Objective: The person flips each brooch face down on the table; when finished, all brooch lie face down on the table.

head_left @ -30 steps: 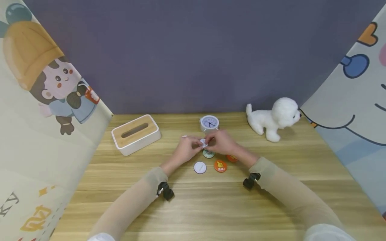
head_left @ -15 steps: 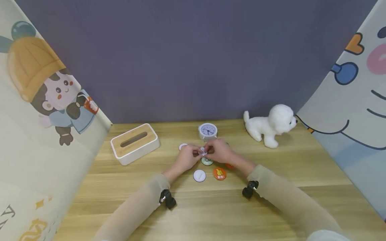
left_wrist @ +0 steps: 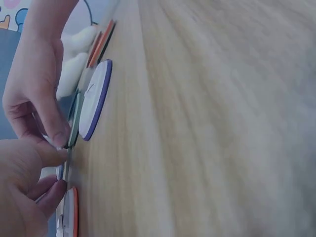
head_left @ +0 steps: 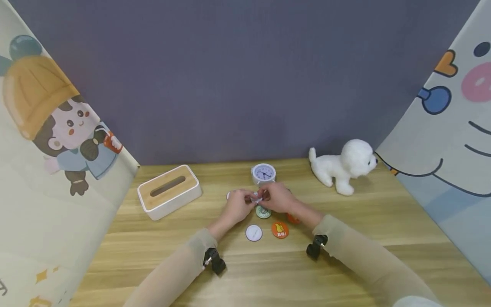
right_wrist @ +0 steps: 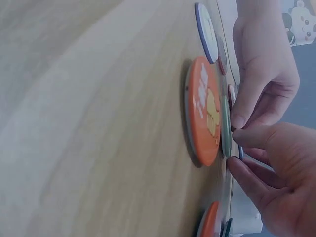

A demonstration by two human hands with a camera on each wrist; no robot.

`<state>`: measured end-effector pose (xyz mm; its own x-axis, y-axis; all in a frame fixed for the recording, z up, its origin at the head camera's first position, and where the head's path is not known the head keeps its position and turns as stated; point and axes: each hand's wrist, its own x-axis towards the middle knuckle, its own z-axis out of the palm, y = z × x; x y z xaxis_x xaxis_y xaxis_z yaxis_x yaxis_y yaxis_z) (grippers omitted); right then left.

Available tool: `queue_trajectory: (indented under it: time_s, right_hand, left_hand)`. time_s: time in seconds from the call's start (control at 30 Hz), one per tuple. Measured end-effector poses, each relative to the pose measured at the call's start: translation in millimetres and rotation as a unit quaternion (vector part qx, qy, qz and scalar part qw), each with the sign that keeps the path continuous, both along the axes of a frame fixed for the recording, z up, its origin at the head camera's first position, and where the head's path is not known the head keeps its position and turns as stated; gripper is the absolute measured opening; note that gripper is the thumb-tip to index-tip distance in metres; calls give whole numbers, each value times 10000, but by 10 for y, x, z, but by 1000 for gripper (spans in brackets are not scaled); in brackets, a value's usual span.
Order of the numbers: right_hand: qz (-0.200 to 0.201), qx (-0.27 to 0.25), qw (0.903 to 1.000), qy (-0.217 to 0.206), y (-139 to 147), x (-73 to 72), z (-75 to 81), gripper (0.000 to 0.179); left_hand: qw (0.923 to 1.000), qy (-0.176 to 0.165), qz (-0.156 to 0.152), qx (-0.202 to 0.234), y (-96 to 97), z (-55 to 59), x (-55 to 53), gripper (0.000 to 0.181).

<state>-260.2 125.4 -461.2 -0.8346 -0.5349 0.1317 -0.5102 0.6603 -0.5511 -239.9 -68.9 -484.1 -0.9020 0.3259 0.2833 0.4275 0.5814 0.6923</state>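
My left hand (head_left: 236, 207) and right hand (head_left: 279, 197) meet in the middle of the table, fingertips close together. Between them they pinch a small white round disc (head_left: 255, 198), mostly covered by the fingers; the right wrist view shows only a sliver of its bluish edge. Just in front of the fingertips lies a green-patterned disc (head_left: 263, 212). Nearer to me are a white disc with a dark rim (head_left: 254, 233) and an orange disc with a yellow thumbs-up (head_left: 280, 230). Another orange disc (head_left: 293, 218) is partly hidden under my right forearm.
A white alarm clock (head_left: 264, 174) stands right behind the hands. To the left is a white tissue box with a wooden lid (head_left: 168, 192). A white plush dog (head_left: 343, 166) stands at the back right. Another disc (head_left: 228, 195) peeks out behind my left hand.
The head view has tilted up, so everything sits lower in it. Both hands stay together at the same spot, with the pinched disc now lying flatter and lower between the fingers.
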Motion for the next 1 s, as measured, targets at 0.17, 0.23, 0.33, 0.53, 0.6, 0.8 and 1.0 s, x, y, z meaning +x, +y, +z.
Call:
queue_trajectory:
  time_s: [0.17,0.23,0.33,0.53,0.6,0.8,1.0]
  right_hand:
    - [1,164,9996,249,-53,47,-26,8]
    - [14,161,9994,322,-48,66,-24,8]
    - [-33,75,9988,478,-22,87,9,8]
    - [-29,-12,9990,436,94,155,53,10]
    - [36,141,9994,316,137,179,74,14]
    - [34,723,9974,-60,154,222,134,34]
    - [115,642,9977,-199,140,313,86,32]
  left_hand:
    - [9998,128,54,-105,1,-9,47,7]
    - [9998,126,30,-163,0,-5,56,8]
    - [9993,229,58,-282,-9,15,54,9]
    - [9983,-206,-181,-520,-75,91,167,13]
    - [9968,-383,-312,-625,-78,140,198,15]
    - [9942,-412,-489,-867,-24,247,224,27]
    - [9944,-496,-433,-826,37,158,306,30]
